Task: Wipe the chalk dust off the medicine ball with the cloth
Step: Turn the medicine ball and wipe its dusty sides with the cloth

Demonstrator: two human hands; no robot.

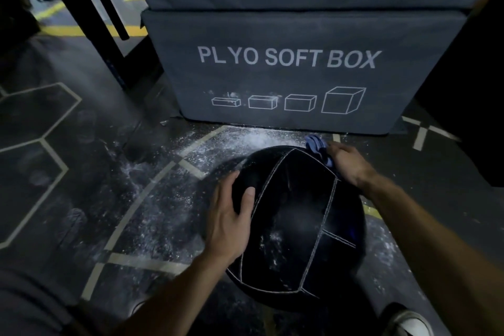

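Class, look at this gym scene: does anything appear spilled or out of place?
Yes. White chalk dust is scattered over the dark floor before the grey plyo soft box, and specks remain on the black stitched medicine ball.

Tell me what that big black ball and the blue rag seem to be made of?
The ball looks like matte black leather or vinyl, judging by its stitched panels with pale seams; which one is unclear. The rag looks like soft woven cloth, since it bunches into folds under the right hand.

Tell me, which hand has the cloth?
The right hand, at the far side of the medicine ball, grips the blue cloth. The left hand just rests flat on the ball.
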